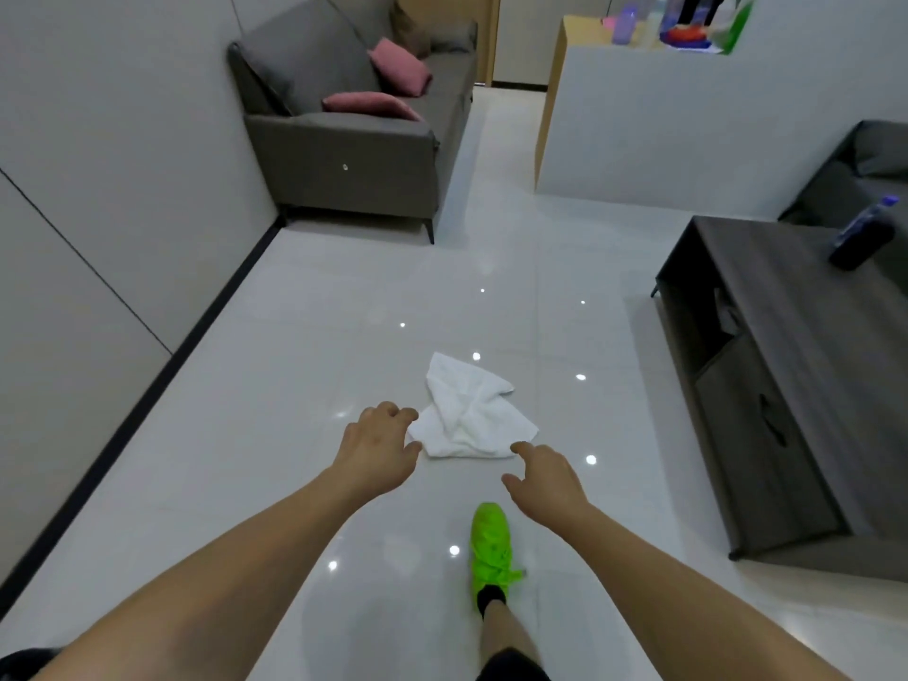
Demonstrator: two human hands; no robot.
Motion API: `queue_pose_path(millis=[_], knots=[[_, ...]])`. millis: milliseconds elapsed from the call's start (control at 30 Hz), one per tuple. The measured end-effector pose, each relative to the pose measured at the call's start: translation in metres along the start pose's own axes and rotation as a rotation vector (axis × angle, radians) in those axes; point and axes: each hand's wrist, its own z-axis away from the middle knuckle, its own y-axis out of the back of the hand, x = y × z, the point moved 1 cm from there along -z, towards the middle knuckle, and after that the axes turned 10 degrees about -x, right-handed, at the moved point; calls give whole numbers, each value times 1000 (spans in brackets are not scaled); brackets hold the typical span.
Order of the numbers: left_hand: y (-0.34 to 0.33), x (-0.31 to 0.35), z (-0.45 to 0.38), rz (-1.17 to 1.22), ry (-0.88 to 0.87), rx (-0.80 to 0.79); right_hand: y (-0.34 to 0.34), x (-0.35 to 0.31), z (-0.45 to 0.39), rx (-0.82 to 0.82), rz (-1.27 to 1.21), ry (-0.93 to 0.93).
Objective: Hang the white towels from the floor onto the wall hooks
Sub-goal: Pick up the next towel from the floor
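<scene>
White towel [467,415] lies crumpled on the glossy floor [295,385], soft, light, floppy I'd guess; my left hand [378,447] and right hand [545,479] grips loosely spread, empty; I'd pinch near corners.

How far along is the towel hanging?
Done: nothing that shows; no hooks or hung towels are in view. In hand: both hands reach toward the crumpled white towel on the floor, left hand and right hand near its closer edge, neither gripping yet. Left: pick it up, hang it.
</scene>
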Motion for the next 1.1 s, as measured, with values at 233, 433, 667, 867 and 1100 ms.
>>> queue_pose_path(millis=[233, 433, 667, 867, 1100], knots=[[-3, -5, -166, 44, 102, -129, 46, 36, -181, -132, -82, -52], [-7, -1, -277, 155, 175, -209, 59, 57, -289, -249, -239, -180], [-96, -56, -400, 229, 202, -296, -14, 83, -416, -369, -393, -368], [-263, -137, -511, 233, 184, -484, -141, 139, -546, -349, -469, -554], [-425, -203, -604, 151, 131, -625, -273, 207, -678, -135, -615, -729]])
